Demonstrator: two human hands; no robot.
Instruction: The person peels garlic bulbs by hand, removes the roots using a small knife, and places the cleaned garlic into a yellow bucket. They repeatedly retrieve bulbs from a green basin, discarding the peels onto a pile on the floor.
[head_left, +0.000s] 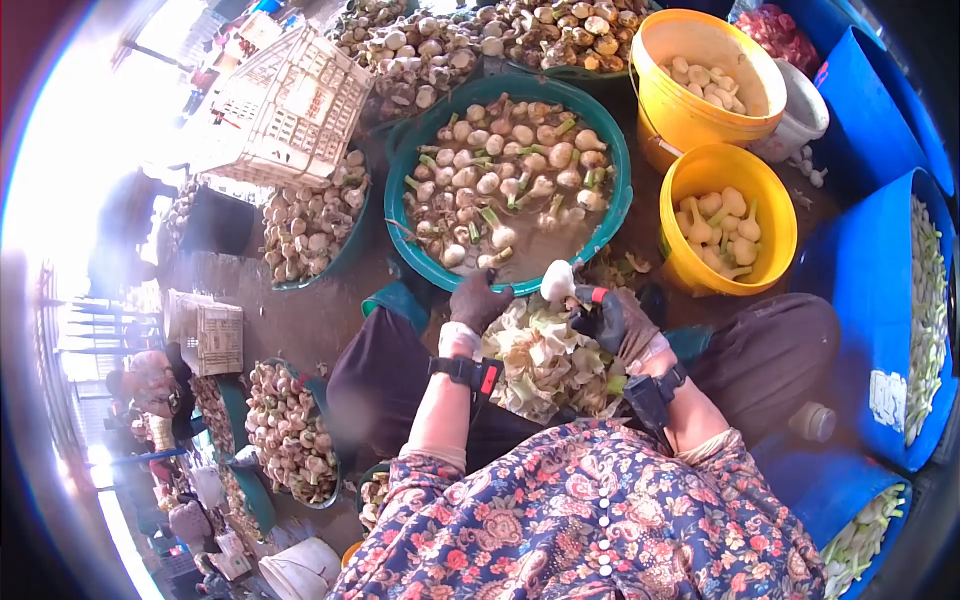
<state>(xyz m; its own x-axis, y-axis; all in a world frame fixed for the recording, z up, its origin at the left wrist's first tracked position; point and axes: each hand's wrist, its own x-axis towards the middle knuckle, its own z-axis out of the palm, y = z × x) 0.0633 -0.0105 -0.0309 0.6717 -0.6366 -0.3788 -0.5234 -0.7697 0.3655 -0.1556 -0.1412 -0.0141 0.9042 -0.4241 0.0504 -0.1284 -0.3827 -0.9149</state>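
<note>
A green tub of muddy water holds many bulbs with short green stems. At its near rim is my gloved left hand, its fingers bent down, and whether they hold anything is too small to tell. My right hand, in a dark glove, is closed on a white peeled bulb just over the near rim. Below both hands, a heap of pale peelings lies between my knees.
Two yellow buckets with peeled bulbs stand at the right of the tub. Blue barrels with green stalks line the right side. More tubs of bulbs, white crates and a person are at the left.
</note>
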